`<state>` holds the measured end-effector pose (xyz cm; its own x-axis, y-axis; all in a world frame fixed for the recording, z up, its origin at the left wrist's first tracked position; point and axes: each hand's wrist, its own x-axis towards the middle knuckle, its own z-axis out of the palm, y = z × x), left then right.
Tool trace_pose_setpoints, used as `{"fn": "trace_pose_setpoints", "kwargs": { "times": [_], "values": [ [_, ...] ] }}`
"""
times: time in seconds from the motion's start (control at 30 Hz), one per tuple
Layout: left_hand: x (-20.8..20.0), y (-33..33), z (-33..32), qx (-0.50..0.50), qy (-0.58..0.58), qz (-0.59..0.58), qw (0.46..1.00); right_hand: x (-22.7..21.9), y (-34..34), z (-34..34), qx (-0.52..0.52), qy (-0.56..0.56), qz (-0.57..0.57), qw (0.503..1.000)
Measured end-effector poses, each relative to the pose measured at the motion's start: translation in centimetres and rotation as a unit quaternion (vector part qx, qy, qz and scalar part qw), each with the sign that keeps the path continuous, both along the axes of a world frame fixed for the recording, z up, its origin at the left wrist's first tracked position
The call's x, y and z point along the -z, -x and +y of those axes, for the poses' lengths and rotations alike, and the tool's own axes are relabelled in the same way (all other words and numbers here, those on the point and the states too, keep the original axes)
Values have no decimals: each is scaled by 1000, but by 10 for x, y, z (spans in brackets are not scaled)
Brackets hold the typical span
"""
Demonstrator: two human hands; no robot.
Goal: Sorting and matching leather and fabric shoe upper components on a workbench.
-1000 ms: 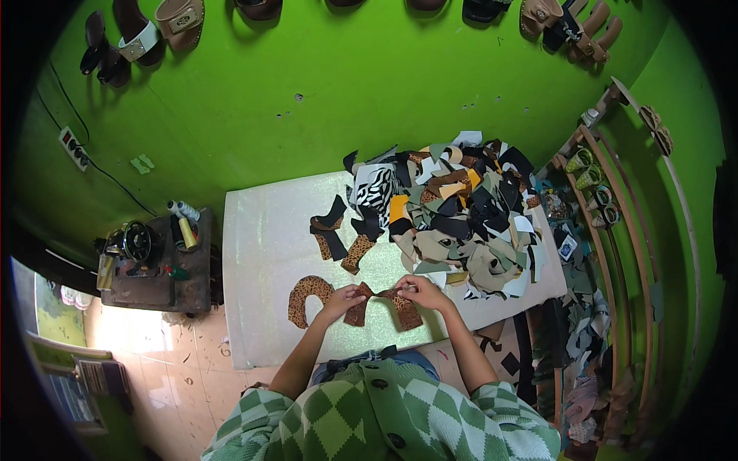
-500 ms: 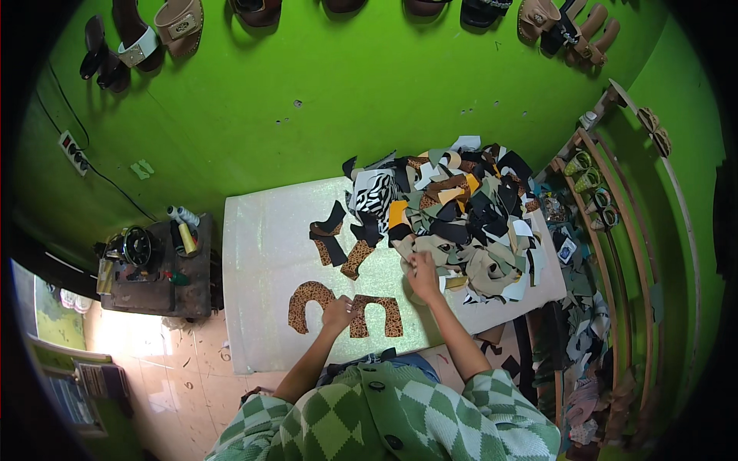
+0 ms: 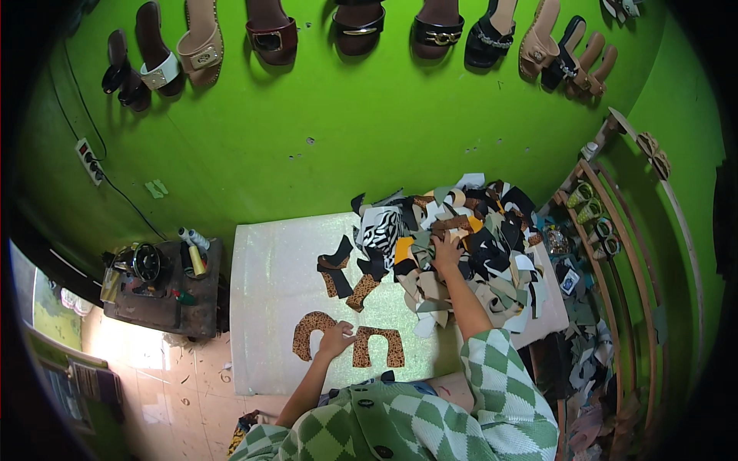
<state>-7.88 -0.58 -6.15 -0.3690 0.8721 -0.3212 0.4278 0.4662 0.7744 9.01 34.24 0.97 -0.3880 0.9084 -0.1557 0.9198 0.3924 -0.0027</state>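
Observation:
My left hand (image 3: 336, 340) rests on the white-covered table (image 3: 261, 307), its fingers apart and holding nothing. It lies between a curved leopard-print piece (image 3: 302, 334) and a square-cornered U-shaped leopard-print piece (image 3: 393, 347), its fingertips close to the latter's left edge. Farther off, my right hand (image 3: 447, 253) reaches into a heap of cut scraps (image 3: 492, 253) in black, olive, beige, white and orange. Its fingers are spread over the scraps, and I see nothing gripped. Black-and-leopard cut pieces (image 3: 336, 273) lie left of the heap, near a zebra-print piece (image 3: 381, 226).
A sewing machine (image 3: 147, 263) and thread spools (image 3: 197, 261) stand on a small dark table at the left. Sandals (image 3: 358, 31) hang along the green wall. Wooden racks (image 3: 615, 253) holding footwear stand at the right, with more scraps (image 3: 573, 296) beside the table's right edge.
My right hand has moved forward and right, from the heap's near left edge into its middle. The left hand stays by the leopard-print pieces. The view has tilted upward, showing more wall.

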Motion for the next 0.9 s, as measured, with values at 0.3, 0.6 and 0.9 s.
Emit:
{"fn": "trace_pose_setpoints", "kwargs": {
  "times": [0.3,0.6,0.9],
  "values": [
    [-8,11,-10,-79,-59,-43,994,-19,-40,57,0,-163,254,953],
    [-4,2,-7,-99,-75,-89,988,-112,-128,91,48,-256,459,850],
    [-19,0,46,-36,-79,-11,996,-196,-183,107,59,-343,507,788]
  ]
}}
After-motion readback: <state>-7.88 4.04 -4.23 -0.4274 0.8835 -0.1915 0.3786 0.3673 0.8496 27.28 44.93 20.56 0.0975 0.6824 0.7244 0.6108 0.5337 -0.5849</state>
